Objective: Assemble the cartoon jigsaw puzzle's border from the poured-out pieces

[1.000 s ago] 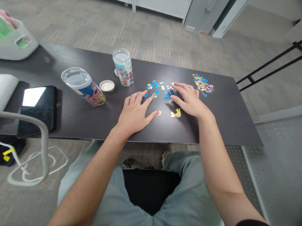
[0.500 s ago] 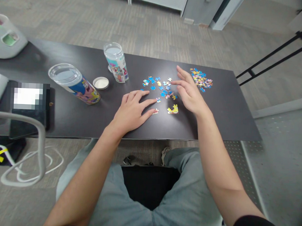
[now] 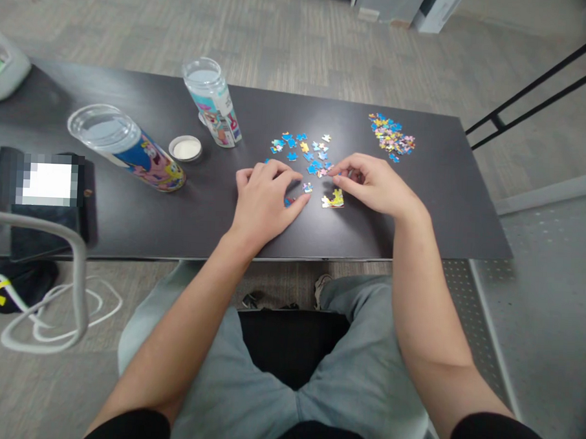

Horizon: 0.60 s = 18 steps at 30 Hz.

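My left hand (image 3: 271, 194) rests low over the table with its fingers spread, thumb and index apart. A small jigsaw piece (image 3: 307, 188) lies just off those fingertips, and another piece (image 3: 288, 201) shows partly beneath the hand. My right hand (image 3: 372, 183) is curled, its thumb and index fingertips closed at the right edge of the loose pieces, on a puzzle piece mostly hidden by the fingers. Just below them sits a small joined yellow section (image 3: 333, 198). Blue, yellow and pink loose pieces (image 3: 315, 163) lie scattered beyond both hands.
A denser pile of puzzle pieces (image 3: 392, 137) lies at the right on the dark table (image 3: 449, 207). Leftward stand two clear-topped printed canisters, one tall (image 3: 152, 158) and one farther back (image 3: 218, 113), with a round lid (image 3: 185, 149) between them. A black device (image 3: 44, 228) lies far left.
My right hand has come down toward me, and its outstretched fingers have curled into a pinch at the pieces. My left hand has shifted slightly right. The view has tilted a little.
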Each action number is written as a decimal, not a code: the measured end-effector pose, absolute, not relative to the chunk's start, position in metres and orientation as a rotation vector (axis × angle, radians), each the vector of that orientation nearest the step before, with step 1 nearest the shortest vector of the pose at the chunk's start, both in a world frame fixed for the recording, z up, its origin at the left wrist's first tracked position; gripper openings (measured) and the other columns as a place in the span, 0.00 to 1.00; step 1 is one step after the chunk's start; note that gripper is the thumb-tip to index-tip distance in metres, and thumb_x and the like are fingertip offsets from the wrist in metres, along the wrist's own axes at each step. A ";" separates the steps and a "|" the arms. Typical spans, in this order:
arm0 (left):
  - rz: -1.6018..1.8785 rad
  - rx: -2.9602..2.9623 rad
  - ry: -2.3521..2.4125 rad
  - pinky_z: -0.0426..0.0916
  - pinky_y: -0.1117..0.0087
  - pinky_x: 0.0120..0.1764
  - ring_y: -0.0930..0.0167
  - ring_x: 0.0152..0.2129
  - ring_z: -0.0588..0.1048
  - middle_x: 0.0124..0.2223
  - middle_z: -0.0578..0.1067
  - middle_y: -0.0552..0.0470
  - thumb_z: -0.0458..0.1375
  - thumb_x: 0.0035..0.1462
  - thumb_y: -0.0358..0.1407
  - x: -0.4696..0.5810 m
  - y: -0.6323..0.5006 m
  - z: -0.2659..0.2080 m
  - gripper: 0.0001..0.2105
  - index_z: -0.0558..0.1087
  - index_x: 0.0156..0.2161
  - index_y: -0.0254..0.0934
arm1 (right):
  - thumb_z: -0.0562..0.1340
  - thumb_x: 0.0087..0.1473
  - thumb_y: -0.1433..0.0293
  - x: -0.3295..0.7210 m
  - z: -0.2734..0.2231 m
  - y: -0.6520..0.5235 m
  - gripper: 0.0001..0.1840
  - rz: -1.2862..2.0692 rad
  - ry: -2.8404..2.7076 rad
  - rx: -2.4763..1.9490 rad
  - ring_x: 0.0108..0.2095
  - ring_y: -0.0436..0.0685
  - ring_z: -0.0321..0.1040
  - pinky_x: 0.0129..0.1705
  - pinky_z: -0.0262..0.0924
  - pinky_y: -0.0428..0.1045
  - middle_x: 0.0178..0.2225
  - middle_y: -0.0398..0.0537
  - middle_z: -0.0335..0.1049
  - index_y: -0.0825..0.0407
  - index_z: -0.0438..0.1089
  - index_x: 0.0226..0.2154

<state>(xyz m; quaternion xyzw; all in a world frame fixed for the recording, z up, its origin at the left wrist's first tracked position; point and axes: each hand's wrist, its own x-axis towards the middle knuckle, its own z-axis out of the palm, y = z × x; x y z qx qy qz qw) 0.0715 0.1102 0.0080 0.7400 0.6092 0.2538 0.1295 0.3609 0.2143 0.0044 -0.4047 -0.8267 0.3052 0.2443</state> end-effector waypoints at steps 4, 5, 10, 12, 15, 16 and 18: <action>0.716 2.114 1.805 0.60 0.34 0.74 0.44 0.70 0.79 0.66 0.90 0.44 0.71 0.84 0.41 0.086 0.115 0.009 0.07 0.90 0.59 0.47 | 0.77 0.74 0.54 0.364 -0.002 0.215 0.14 0.794 -2.241 -1.119 0.37 0.59 0.68 0.50 0.77 0.61 0.50 0.51 0.80 0.44 0.92 0.53; 0.717 2.103 1.797 0.61 0.35 0.73 0.45 0.70 0.79 0.66 0.90 0.45 0.72 0.83 0.40 0.086 0.116 0.008 0.05 0.90 0.57 0.47 | 0.78 0.74 0.55 0.365 -0.003 0.216 0.14 0.772 -2.237 -1.127 0.38 0.59 0.67 0.50 0.78 0.62 0.51 0.52 0.78 0.44 0.92 0.53; 0.704 2.095 1.690 0.62 0.39 0.71 0.48 0.67 0.81 0.63 0.91 0.47 0.76 0.80 0.37 0.078 0.119 0.006 0.02 0.90 0.53 0.48 | 0.78 0.74 0.55 0.366 -0.006 0.222 0.15 0.747 -2.231 -1.181 0.39 0.60 0.67 0.53 0.82 0.64 0.53 0.52 0.73 0.44 0.90 0.56; 0.685 2.118 1.631 0.62 0.41 0.70 0.49 0.66 0.82 0.63 0.91 0.48 0.75 0.80 0.36 0.075 0.119 0.005 0.03 0.90 0.54 0.47 | 0.78 0.74 0.55 0.367 -0.007 0.224 0.16 0.749 -2.233 -1.190 0.40 0.60 0.68 0.55 0.82 0.65 0.54 0.52 0.72 0.43 0.89 0.57; 0.669 2.157 1.520 0.61 0.43 0.72 0.52 0.64 0.83 0.63 0.91 0.50 0.74 0.80 0.34 0.072 0.119 0.005 0.05 0.89 0.56 0.47 | 0.77 0.76 0.56 0.369 -0.009 0.226 0.17 0.755 -2.251 -1.197 0.42 0.60 0.71 0.59 0.82 0.66 0.56 0.52 0.71 0.44 0.87 0.60; 0.667 2.167 1.489 0.60 0.43 0.72 0.53 0.64 0.83 0.63 0.92 0.50 0.74 0.80 0.34 0.072 0.118 0.006 0.05 0.89 0.56 0.47 | 0.77 0.76 0.56 0.370 -0.010 0.227 0.18 0.759 -2.257 -1.197 0.42 0.60 0.72 0.59 0.82 0.65 0.56 0.52 0.71 0.44 0.87 0.61; 0.658 2.179 1.454 0.60 0.43 0.73 0.53 0.64 0.83 0.63 0.92 0.51 0.73 0.81 0.35 0.072 0.118 0.006 0.05 0.89 0.56 0.48 | 0.77 0.76 0.56 0.371 -0.011 0.227 0.19 0.769 -2.262 -1.197 0.43 0.60 0.73 0.60 0.82 0.65 0.57 0.52 0.71 0.44 0.86 0.62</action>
